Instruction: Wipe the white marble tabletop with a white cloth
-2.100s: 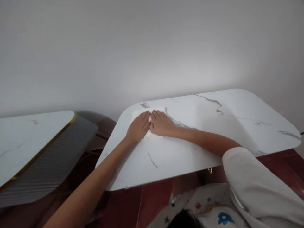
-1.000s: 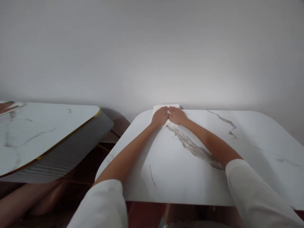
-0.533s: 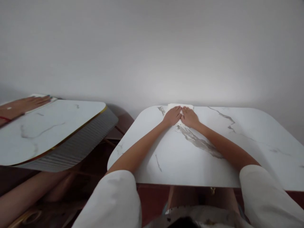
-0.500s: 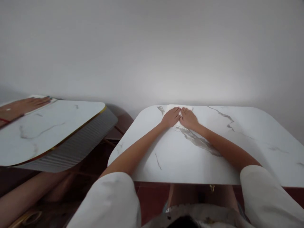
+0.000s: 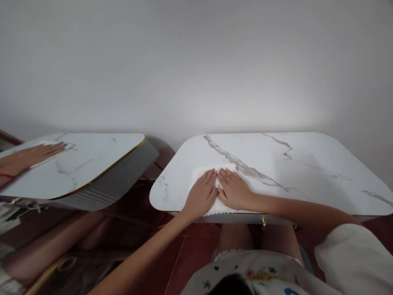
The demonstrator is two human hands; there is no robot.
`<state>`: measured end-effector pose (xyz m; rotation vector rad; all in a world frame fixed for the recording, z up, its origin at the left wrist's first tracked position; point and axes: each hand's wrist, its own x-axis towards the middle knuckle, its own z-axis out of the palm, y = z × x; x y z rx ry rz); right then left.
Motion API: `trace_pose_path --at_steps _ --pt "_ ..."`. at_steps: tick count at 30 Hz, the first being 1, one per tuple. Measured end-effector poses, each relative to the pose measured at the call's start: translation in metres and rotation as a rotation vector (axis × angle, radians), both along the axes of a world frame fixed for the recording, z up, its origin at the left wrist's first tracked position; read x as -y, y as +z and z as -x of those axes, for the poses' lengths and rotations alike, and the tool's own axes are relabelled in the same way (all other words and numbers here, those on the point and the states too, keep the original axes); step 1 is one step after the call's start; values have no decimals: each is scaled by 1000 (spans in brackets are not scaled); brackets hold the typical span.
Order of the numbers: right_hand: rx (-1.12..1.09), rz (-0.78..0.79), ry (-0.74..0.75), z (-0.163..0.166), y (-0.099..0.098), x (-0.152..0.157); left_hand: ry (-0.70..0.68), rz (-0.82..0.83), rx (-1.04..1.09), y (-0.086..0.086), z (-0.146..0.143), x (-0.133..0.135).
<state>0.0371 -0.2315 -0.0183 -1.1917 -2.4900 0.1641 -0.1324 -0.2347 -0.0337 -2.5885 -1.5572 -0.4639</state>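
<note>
Both my hands lie flat on a white cloth [image 5: 220,208], side by side with fingertips pointing away from me. My left hand [image 5: 202,192] covers the cloth's left part, its fingers stretched out. My right hand [image 5: 235,189] presses beside it, thumb close to the left one. Under the cloth is a white marble-patterned tabletop [image 5: 313,180] with grey veins, and the cloth reaches its front edge. Part of the cloth is hidden beneath my hands.
On the left, another person's hand [image 5: 33,157] rests on a light cloth on a second marble-patterned table [image 5: 101,153] with a ribbed grey side. A plain wall [image 5: 196,65] stands behind both tables. A gold knob [image 5: 264,223] sticks out below my table's front edge.
My hands and the cloth have moved from the back edge of the tabletop toward me, to its front edge. The other person's hand has shifted slightly nearer on its table.
</note>
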Motion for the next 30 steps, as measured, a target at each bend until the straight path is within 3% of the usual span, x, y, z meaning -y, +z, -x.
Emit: trace_pose_path --at_steps 3,7,12,21,26,30 --pt "-10 2 -77 -24 -2 7 -32 35 -14 1 -27 -3" --pt "29 11 -155 -55 -4 -10 -76 50 1 5 -64 -30" --pt "66 -20 -183 -72 -7 -70 -126 36 42 13 -85 -90" --pt "93 -113 -158 -48 -11 -208 -34 -29 95 4 -66 -223" --pt "121 -123 -120 -60 -9 -254 -13 -95 67 0 -81 -261" --pt "91 -115 -161 -94 -10 -265 -41 -100 59 1 -115 -274"
